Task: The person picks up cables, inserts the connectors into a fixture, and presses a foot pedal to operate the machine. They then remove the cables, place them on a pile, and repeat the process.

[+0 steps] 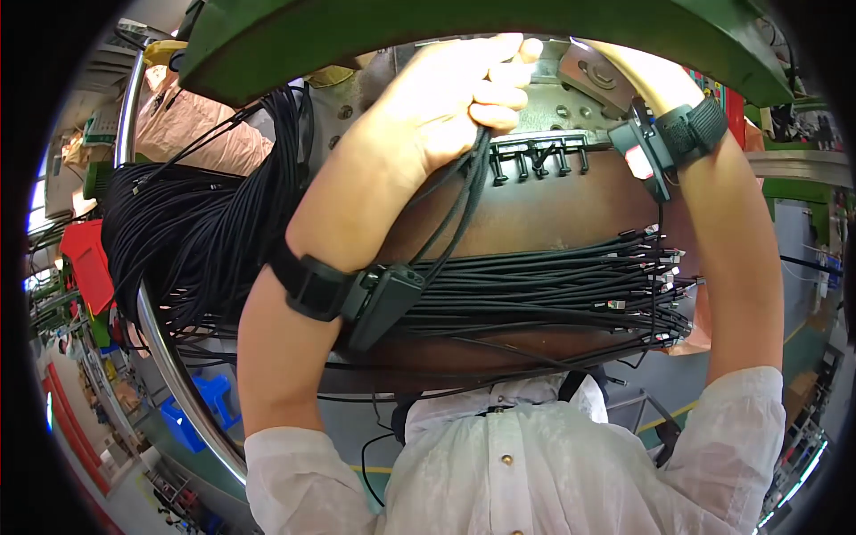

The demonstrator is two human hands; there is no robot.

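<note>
Left hand (459,94) closed, fingers curled around several black cables (464,201) that hang below it, just left of the metal jig (539,160). Below the jig, a cable bundle (535,294) lies across the brown table (544,214). Right hand beyond the jig, grip cannot be told

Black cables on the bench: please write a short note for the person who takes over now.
Left hand: closed on a few black cables, held at the metal fixture.
Right hand: mostly hidden behind the green machine frame; only the right wrist shows, so its grip cannot be told.
Cable bundle lies across the brown bench, plugs to the right.
Several plugs already sit in the fixture comb; most of the bundle remains.
</note>
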